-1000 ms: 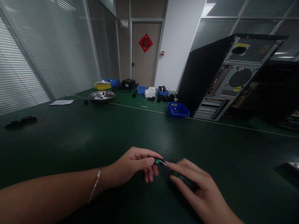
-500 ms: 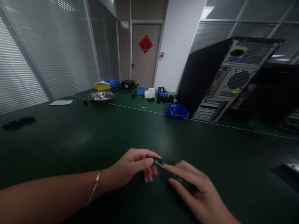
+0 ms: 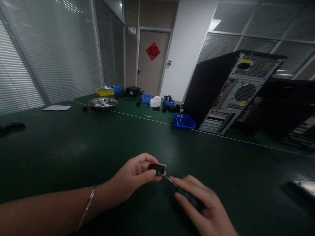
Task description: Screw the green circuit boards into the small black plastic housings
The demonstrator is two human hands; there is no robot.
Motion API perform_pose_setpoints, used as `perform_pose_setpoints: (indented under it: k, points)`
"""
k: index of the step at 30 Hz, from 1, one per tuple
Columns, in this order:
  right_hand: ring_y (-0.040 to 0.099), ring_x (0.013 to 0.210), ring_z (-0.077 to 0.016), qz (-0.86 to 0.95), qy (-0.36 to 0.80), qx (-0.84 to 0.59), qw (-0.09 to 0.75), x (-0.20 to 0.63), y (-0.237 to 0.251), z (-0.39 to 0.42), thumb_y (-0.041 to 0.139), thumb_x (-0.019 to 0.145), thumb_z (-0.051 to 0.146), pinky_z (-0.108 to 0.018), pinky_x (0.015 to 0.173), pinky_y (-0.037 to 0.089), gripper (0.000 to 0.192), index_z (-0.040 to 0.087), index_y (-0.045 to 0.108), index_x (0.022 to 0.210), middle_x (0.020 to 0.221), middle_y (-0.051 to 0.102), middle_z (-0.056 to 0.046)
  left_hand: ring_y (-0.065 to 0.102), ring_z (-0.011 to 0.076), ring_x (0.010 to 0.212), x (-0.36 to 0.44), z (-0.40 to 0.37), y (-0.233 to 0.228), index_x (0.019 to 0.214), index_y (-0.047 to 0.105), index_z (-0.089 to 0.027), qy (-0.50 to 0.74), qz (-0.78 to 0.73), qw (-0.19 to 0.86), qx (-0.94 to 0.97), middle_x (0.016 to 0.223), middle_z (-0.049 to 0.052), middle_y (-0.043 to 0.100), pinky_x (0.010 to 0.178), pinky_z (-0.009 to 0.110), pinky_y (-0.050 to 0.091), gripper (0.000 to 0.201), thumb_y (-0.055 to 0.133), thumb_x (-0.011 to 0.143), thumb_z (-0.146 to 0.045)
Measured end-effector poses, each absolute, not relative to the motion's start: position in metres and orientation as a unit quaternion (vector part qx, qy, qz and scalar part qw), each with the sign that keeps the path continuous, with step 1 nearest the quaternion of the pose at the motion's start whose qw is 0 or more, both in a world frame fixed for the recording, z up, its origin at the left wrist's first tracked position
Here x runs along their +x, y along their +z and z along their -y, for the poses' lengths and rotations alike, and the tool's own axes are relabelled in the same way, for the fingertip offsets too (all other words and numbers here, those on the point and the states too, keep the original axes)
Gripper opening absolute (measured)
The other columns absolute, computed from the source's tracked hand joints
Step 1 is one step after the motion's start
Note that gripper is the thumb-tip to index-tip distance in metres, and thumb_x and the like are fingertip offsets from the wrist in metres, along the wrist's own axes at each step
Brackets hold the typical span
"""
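A wide green table (image 3: 73,141) spreads bare around both hands, its near edge out of view, with a tilted black computer case (image 3: 228,88) well apart at the far right and a blue bin (image 3: 183,121) and metal bowl (image 3: 102,103) farther back along a pale seam. The left hand (image 3: 134,177) pinches a small black module (image 3: 157,169) with a green end just above the mat. The right hand (image 3: 199,203) is closed around a dark-handled screwdriver (image 3: 183,194), its thin tip meeting the module's lower edge.
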State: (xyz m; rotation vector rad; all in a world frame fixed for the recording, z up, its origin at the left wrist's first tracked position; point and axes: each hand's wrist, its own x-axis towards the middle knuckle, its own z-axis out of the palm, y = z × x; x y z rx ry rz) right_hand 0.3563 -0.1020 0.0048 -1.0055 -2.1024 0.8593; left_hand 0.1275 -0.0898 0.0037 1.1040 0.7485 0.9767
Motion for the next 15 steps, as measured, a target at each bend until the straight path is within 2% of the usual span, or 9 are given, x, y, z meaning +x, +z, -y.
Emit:
perform_pose_setpoints:
  k: [4,6,9,12,15]
  points:
    - [0.065,0.081,-0.0179,0.797,0.335,-0.387,0.321,0.3574,0.0018,0.1034,0.056,0.093,0.022,-0.026,0.069,0.051,0.035,0.029,0.062,0.126,0.09,0.066,-0.004,0.063,0.0187,0.094,0.1239,0.0887,-0.0015,0.099,0.057,-0.015,0.449,-0.355,0.632,0.522,0.096,0.005,0.066,0.089,0.037,0.047,0.011,0.057,0.088,-0.018]
    - [0.064,0.08,-0.0175,0.797,0.332,-0.387,0.323,0.3578,0.0007,0.1035,0.056,0.093,0.021,-0.026,0.068,0.049,0.035,0.029,0.062,0.126,0.09,0.065,-0.003,0.063,0.0191,0.097,0.1236,0.0889,-0.0022,0.097,0.054,-0.016,0.445,-0.362,0.63,0.524,0.096,0.004,0.064,0.092,0.037,0.045,0.01,0.056,0.087,-0.015]
    - [0.063,0.081,-0.0172,0.796,0.338,-0.384,0.323,0.3574,0.0012,0.1031,0.056,0.093,0.02,-0.026,0.069,0.049,0.035,0.029,0.062,0.126,0.091,0.065,-0.003,0.062,0.0227,0.107,0.1251,0.0888,-0.0017,0.098,0.05,-0.017,0.454,-0.349,0.656,0.492,0.1,0.004,0.062,0.099,0.042,0.042,0.015,0.058,0.086,-0.012]
    - [0.064,0.082,-0.0169,0.796,0.342,-0.381,0.323,0.3563,0.0027,0.103,0.056,0.093,0.02,-0.026,0.07,0.049,0.034,0.029,0.062,0.126,0.092,0.065,-0.003,0.065,0.0236,0.102,0.1271,0.0877,-0.0029,0.101,0.047,-0.019,0.471,-0.337,0.678,0.451,0.098,0.001,0.058,0.098,0.045,0.043,0.025,0.061,0.083,-0.01]
    - [0.064,0.081,-0.0167,0.793,0.338,-0.387,0.328,0.3552,0.0041,0.1036,0.057,0.092,0.02,-0.025,0.07,0.05,0.033,0.029,0.063,0.124,0.09,0.066,-0.002,0.064,0.0209,0.099,0.1277,0.0862,-0.0048,0.098,0.048,-0.017,0.465,-0.352,0.658,0.476,0.097,0.003,0.06,0.097,0.042,0.043,0.026,0.064,0.08,-0.008]
